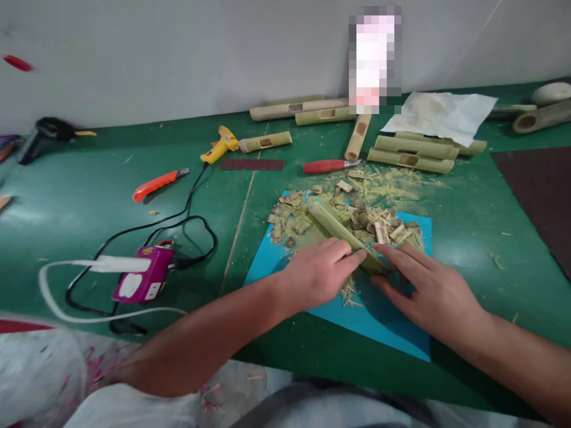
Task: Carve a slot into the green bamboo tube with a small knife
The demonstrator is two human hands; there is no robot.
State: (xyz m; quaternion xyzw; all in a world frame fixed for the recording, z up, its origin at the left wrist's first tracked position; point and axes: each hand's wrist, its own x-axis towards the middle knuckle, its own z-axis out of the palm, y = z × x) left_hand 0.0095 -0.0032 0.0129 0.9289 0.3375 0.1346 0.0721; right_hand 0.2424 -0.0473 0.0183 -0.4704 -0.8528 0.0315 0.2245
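A green bamboo piece [335,223] lies slantwise over a blue sheet [388,330] strewn with bamboo chips [289,217] and shavings. My left hand [319,270] is closed on the middle of this piece, its fingertips pressed together near the top side. My right hand [423,285] grips the lower right end between thumb and fingers. Behind the sheet lie a red-handled knife [328,166] and a short upright-slanted bamboo tube [358,138] with a cut opening.
Cut bamboo pieces [413,145] and white paper [439,116] are at the back right. Leftward on the green table [49,220] are a yellow glue gun [220,144], an orange cutter [156,185] and a purple power strip [145,273] with looping cables. A dark board [539,196] lies right.
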